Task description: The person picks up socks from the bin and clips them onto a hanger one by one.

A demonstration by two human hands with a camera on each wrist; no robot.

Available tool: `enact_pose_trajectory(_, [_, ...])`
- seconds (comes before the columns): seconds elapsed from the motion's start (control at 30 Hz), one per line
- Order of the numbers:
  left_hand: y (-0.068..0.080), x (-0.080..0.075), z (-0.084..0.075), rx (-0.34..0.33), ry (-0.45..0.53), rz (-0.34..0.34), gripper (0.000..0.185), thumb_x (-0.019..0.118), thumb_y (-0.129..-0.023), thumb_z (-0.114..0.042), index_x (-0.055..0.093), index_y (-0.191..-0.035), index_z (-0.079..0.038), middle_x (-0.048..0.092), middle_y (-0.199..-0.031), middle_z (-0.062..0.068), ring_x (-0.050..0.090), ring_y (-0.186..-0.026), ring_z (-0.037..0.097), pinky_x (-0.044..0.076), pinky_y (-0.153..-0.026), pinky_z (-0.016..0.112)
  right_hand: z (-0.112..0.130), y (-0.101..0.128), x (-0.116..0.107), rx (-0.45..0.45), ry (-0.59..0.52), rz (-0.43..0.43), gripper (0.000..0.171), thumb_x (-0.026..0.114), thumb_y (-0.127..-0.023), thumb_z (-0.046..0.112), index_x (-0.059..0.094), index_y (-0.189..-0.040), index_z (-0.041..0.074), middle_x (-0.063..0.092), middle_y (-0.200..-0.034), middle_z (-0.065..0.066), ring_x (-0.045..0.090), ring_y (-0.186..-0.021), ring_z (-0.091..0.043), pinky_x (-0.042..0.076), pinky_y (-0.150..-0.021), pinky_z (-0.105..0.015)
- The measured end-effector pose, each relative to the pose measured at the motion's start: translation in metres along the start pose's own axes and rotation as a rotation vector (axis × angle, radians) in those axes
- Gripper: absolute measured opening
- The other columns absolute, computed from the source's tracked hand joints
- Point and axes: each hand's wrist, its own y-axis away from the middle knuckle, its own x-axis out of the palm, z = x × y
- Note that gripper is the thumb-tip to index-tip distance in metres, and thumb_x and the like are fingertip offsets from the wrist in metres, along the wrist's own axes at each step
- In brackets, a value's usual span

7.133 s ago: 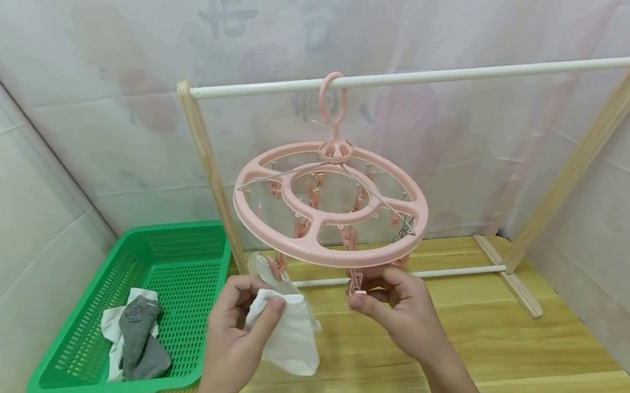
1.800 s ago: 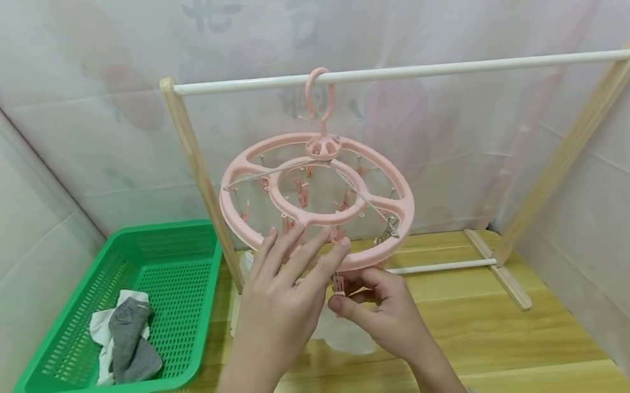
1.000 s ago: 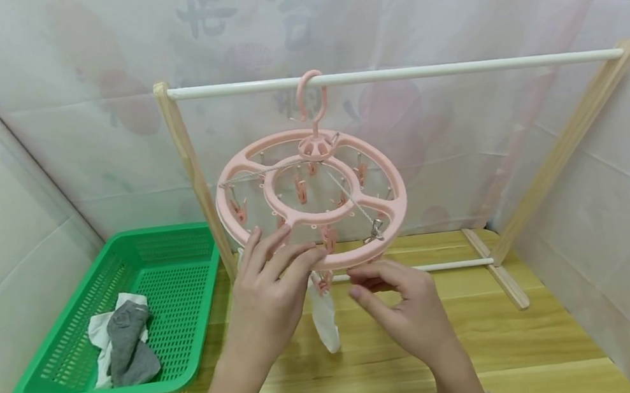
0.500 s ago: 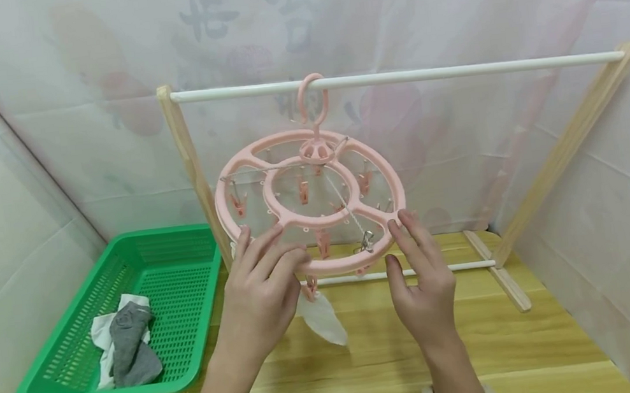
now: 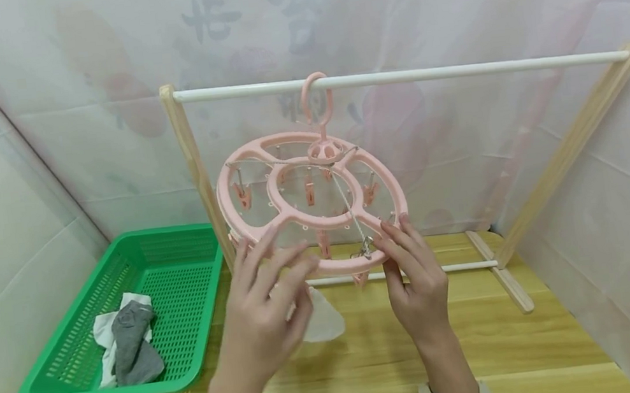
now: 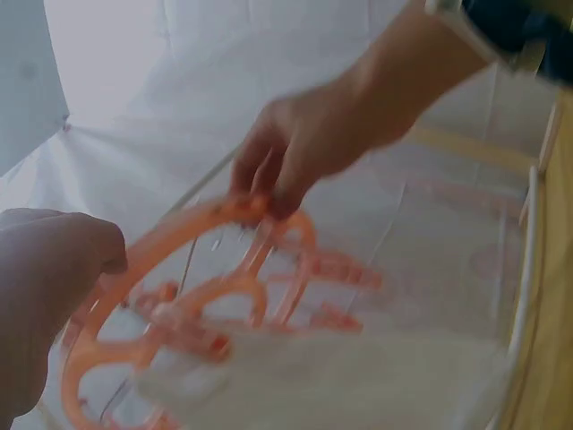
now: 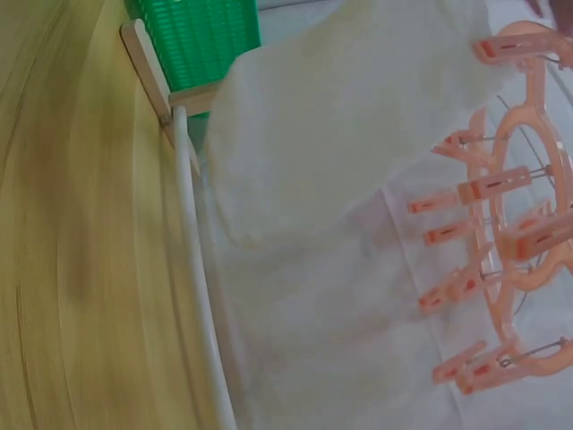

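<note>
A round pink clip hanger [image 5: 332, 221] hangs tilted, its front edge low. My right hand [image 5: 416, 279] pinches its front right rim, fingers on top and thumb beneath; the left wrist view shows this right hand [image 6: 331, 134] at the ring too. My left hand [image 5: 265, 304] is at the front left rim, fingers spread and slightly bent, a little blurred. Below the ring hangs a white cloth [image 5: 323, 319], its top hidden behind my left hand. In the right wrist view the white cloth [image 7: 331, 125] hangs beside several pink clips [image 7: 497, 184].
The hanger's hook [image 5: 316, 100] sits over the white rail [image 5: 452, 72] of a wooden rack [image 5: 188, 146]. To the left stands a green basket [image 5: 191, 337] with a grey sock [image 5: 134, 343] and white cloth. A lower bar [image 5: 466, 266] runs behind the hands.
The white cloth went from my left hand to hanging under the ring. My right hand left the front clip and moved up to the right rim. The ring's front has turned leftward.
</note>
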Motion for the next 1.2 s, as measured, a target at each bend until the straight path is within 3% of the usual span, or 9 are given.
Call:
enact_pose_trajectory(0.13, [-0.003,0.009,-0.023,0.123,-0.015,-0.101,0.023,0.056,-0.089,-0.007,0.073,-0.104,-0.009,0.072,-0.114,0.009,0.059,-0.121,0.041,0.037,-0.109,0.062,0.006,-0.004,0.000,-0.032,-0.002,-0.027,0.018,0.060,-0.094,0.002,0.077,-0.100,0.000,0.072,-0.110,-0.021,0.061,-0.115,-0.048,0.048,-0.105,-0.037])
enact_pose_trajectory(0.2, [-0.001,0.014,-0.031,0.120,-0.003,-0.072,0.026,0.054,-0.090,-0.008,0.073,-0.107,-0.011,0.071,-0.117,0.009,0.059,-0.123,0.040,0.036,-0.110,0.061,0.009,-0.006,0.001,-0.048,0.005,-0.043,0.019,0.059,-0.091,-0.001,0.077,-0.098,-0.001,0.072,-0.108,-0.022,0.063,-0.112,-0.048,0.049,-0.104,-0.037])
enact_pose_trajectory(0.3, [0.004,0.021,-0.034,0.053,0.010,0.008,0.030,0.055,-0.091,-0.008,0.071,-0.116,-0.013,0.068,-0.122,0.007,0.054,-0.129,0.038,0.032,-0.112,0.064,0.016,-0.010,0.002,-0.065,0.016,-0.064,0.022,0.057,-0.087,-0.003,0.077,-0.096,0.000,0.072,-0.105,-0.022,0.064,-0.108,-0.047,0.050,-0.103,-0.037])
enact_pose_trajectory(0.4, [0.009,0.025,-0.030,-0.012,0.005,0.058,0.035,0.058,-0.091,-0.009,0.068,-0.123,-0.015,0.067,-0.124,0.006,0.052,-0.131,0.038,0.030,-0.111,0.067,0.022,-0.012,0.004,-0.075,0.024,-0.082,0.021,0.058,-0.086,-0.002,0.078,-0.093,0.000,0.072,-0.102,-0.022,0.064,-0.106,-0.045,0.049,-0.103,-0.041])
enact_pose_trajectory(0.77, [0.016,0.027,-0.006,-0.124,-0.019,0.067,0.041,0.077,-0.082,-0.007,0.070,-0.121,-0.017,0.067,-0.121,0.003,0.054,-0.128,0.036,0.030,-0.109,0.070,0.036,-0.013,0.005,-0.125,0.024,-0.073,0.017,0.065,-0.094,0.009,0.079,-0.090,0.003,0.075,-0.096,-0.016,0.062,-0.102,-0.044,0.038,-0.111,-0.054])
enact_pose_trajectory(0.9, [0.020,0.025,0.000,-0.154,-0.007,0.038,0.033,0.074,-0.086,-0.008,0.071,-0.118,-0.015,0.068,-0.120,0.004,0.053,-0.128,0.035,0.029,-0.108,0.073,0.043,-0.014,0.006,-0.152,0.015,-0.073,0.017,0.066,-0.096,0.011,0.079,-0.090,0.002,0.075,-0.096,-0.015,0.062,-0.101,-0.043,0.038,-0.111,-0.054])
enact_pose_trajectory(1.03, [0.020,0.023,0.005,-0.161,0.016,-0.036,0.018,0.067,-0.095,-0.013,0.073,-0.112,-0.013,0.070,-0.115,0.005,0.057,-0.124,0.035,0.031,-0.107,0.071,0.050,-0.017,0.008,-0.164,0.009,-0.103,0.016,0.067,-0.095,0.010,0.078,-0.088,0.000,0.075,-0.094,-0.017,0.062,-0.103,-0.043,0.040,-0.110,-0.054])
enact_pose_trajectory(1.13, [0.017,0.021,0.009,-0.163,0.020,-0.092,0.015,0.062,-0.099,-0.016,0.075,-0.106,-0.013,0.072,-0.110,0.004,0.060,-0.120,0.036,0.033,-0.107,0.069,0.053,-0.019,0.009,-0.153,-0.021,-0.204,0.015,0.070,-0.090,0.008,0.075,-0.081,-0.002,0.072,-0.087,-0.019,0.061,-0.093,-0.040,0.048,-0.101,-0.041])
enact_pose_trajectory(1.2, [0.016,0.020,0.011,-0.165,0.025,-0.116,0.015,0.061,-0.100,-0.016,0.075,-0.103,-0.013,0.072,-0.109,0.005,0.061,-0.118,0.036,0.034,-0.108,0.069,0.054,-0.019,0.008,-0.127,-0.076,-0.252,0.014,0.068,-0.085,0.004,0.070,-0.073,-0.004,0.067,-0.076,-0.017,0.059,-0.077,-0.031,0.050,-0.079,-0.027])
